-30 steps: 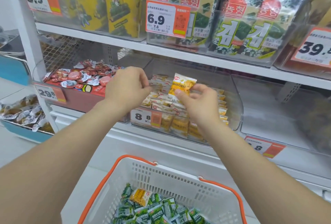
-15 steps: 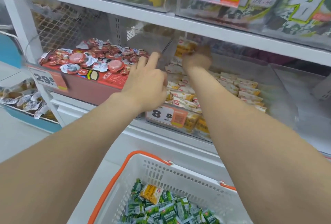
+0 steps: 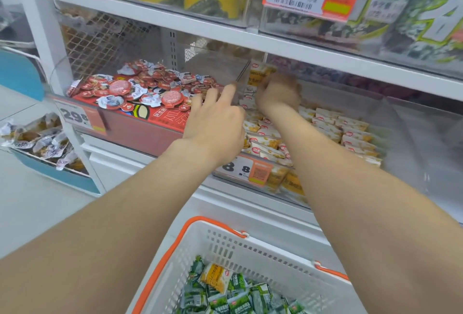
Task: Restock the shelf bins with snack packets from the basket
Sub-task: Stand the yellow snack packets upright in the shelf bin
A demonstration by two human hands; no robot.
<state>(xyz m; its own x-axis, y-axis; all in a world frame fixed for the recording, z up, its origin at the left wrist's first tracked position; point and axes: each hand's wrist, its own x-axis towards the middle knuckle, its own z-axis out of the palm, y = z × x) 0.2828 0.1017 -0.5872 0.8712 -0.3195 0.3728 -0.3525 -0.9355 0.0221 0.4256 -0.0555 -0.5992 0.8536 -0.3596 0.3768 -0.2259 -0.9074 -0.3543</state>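
I see the basket [image 3: 250,246] at six o'clock, holding green packets [image 3: 240,298] and one yellow, with the clear bin [image 3: 275,180] at centre. My left hand [image 3: 215,123], fingers straight, rests by the bin's left wall, probably steadying it. My right hand [image 3: 278,93] at one o'clock grips a yellow packet [image 3: 260,73] upright, likely to slot it at the back.
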